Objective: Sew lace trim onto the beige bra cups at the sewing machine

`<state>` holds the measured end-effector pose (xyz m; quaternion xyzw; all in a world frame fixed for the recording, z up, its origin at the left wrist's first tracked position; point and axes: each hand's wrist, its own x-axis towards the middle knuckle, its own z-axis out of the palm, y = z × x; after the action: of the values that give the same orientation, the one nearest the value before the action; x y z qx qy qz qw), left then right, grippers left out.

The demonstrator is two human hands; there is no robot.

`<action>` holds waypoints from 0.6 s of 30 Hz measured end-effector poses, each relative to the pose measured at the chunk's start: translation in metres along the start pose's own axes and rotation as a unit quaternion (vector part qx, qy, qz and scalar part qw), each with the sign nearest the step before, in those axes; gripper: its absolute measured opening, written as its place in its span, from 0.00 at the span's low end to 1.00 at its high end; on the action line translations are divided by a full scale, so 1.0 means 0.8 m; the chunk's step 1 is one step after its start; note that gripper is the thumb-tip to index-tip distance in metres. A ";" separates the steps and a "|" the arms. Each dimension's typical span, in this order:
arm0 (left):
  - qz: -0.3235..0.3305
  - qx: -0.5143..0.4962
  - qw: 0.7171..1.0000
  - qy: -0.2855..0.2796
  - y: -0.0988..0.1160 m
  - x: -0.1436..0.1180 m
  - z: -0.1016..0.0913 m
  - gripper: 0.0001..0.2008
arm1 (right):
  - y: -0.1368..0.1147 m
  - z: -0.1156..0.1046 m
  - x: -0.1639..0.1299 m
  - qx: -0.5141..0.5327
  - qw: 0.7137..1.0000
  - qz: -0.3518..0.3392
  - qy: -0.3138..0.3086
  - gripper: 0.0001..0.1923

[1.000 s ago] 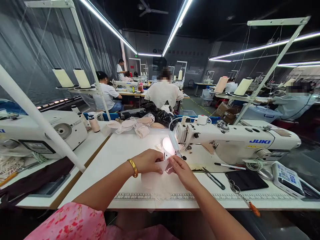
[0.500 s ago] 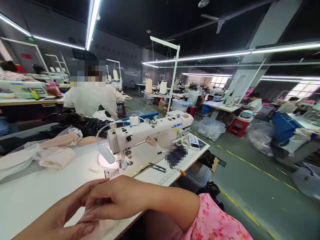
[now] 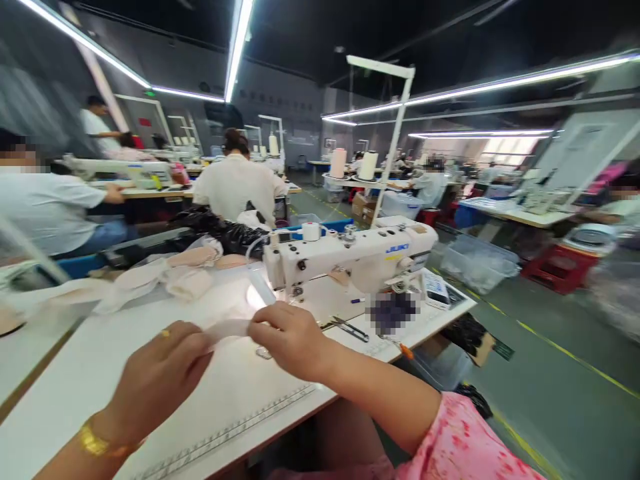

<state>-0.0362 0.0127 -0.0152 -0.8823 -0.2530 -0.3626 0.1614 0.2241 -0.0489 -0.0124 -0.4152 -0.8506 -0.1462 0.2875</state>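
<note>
Between my two hands stretches a pale, thin piece of fabric [image 3: 229, 329], above the white sewing table [image 3: 125, 413]. My left hand [image 3: 163, 367] pinches its left end with bent fingers. The other end is gripped by the fingertips of my right hand [image 3: 293, 340], just in front of the needle end of the white sewing machine [image 3: 350, 257]. My right hand hides part of the machine's bed. Thread snips [image 3: 353, 329] lie on the table to the right of that hand.
Pale fabric pieces [image 3: 190, 283] lie on the table's left. A measuring scale [image 3: 230, 433] runs along the front edge. An orange-handled tool [image 3: 406, 351] rests at the right. Co-workers sit beyond, one in a white shirt [image 3: 240, 183]. A clear bin [image 3: 480, 263] stands on the floor.
My hands have come apart from their overlapped position and risen toward the machine, with the pale fabric now held taut between them. The camera view has turned left.
</note>
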 end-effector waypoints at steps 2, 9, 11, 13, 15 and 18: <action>0.056 -0.006 0.991 -0.118 0.022 -0.004 0.000 0.07 | 0.015 0.030 -0.025 0.025 0.994 0.025 -0.106 0.12; 0.090 -0.079 0.953 -0.277 0.051 -0.012 0.070 0.07 | 0.075 0.089 -0.078 0.106 0.979 -0.048 -0.169 0.15; 0.084 -0.072 0.951 -0.288 0.043 0.000 0.092 0.07 | 0.089 0.096 -0.076 0.116 0.978 -0.057 -0.166 0.15; 0.057 -0.072 0.948 -0.305 0.036 0.011 0.109 0.06 | 0.100 0.101 -0.072 0.127 0.978 -0.057 -0.158 0.17; 0.033 -0.075 0.947 -0.311 0.033 0.015 0.120 0.09 | 0.106 0.103 -0.071 0.140 0.978 -0.055 -0.142 0.18; 0.011 -0.091 0.957 -0.275 0.035 0.009 0.127 0.11 | 0.106 0.096 -0.074 0.155 0.981 -0.054 -0.105 0.20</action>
<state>0.0406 0.0393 -0.0827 -0.9616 -0.2441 -0.1252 0.0085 0.2921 0.0038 -0.1088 -0.3324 -0.9095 0.0164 0.2492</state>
